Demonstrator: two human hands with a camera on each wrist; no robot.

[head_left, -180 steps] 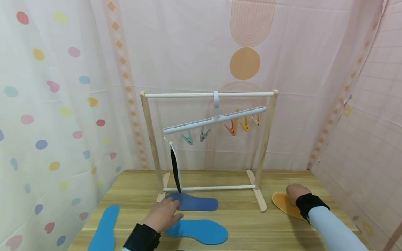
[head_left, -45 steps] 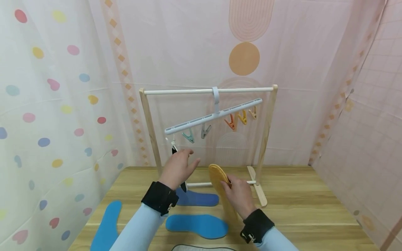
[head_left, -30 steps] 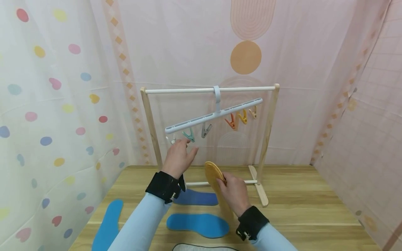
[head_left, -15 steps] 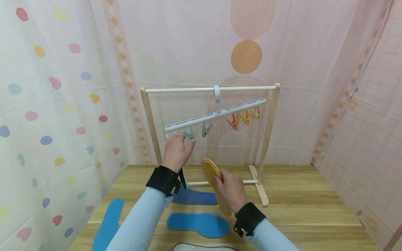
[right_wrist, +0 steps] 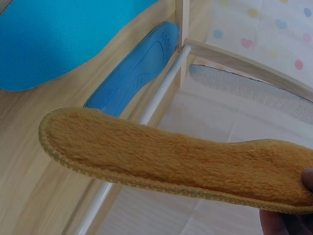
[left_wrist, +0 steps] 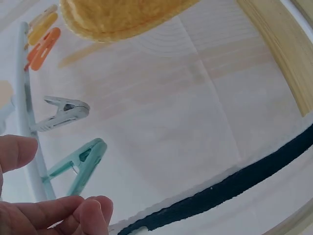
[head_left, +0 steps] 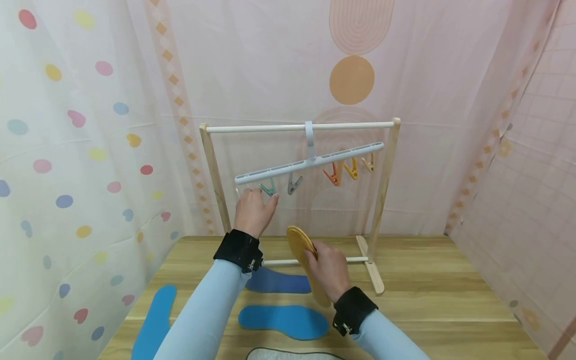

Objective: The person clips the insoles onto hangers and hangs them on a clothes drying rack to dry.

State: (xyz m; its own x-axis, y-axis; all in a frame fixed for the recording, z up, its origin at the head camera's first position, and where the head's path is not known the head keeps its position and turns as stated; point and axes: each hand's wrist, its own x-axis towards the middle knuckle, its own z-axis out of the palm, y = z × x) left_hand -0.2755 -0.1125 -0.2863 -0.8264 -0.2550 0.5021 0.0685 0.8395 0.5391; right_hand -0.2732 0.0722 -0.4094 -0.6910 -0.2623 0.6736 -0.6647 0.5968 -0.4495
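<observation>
My left hand (head_left: 253,212) is raised at the low left end of a pale blue hanger (head_left: 279,171), close to a teal clothespin (left_wrist: 90,159). In the left wrist view its thumb and fingers are apart; the fingertips overlap the teal clothespin's lower arm, and contact is unclear. My right hand (head_left: 330,270) grips a fuzzy tan insole (right_wrist: 166,152), held tilted over the table, thumb on one face and fingers behind. A black-and-white insole (left_wrist: 225,188) hangs near my left hand; the left arm hides it in the head view. A grey clothespin (head_left: 294,185) hangs beside the teal one.
The hanger hooks on a wooden rack's white top bar (head_left: 252,129). Orange (head_left: 332,175), yellow (head_left: 351,169) and beige clothespins hang at its raised end. On the table (head_left: 427,300) lie a dark blue insole (head_left: 281,282), light blue insoles (head_left: 283,321) and a grey one (head_left: 292,355).
The tan insole has come from the table's right side to the middle in my right hand. My left hand has risen from the table to the hanger's left end.
</observation>
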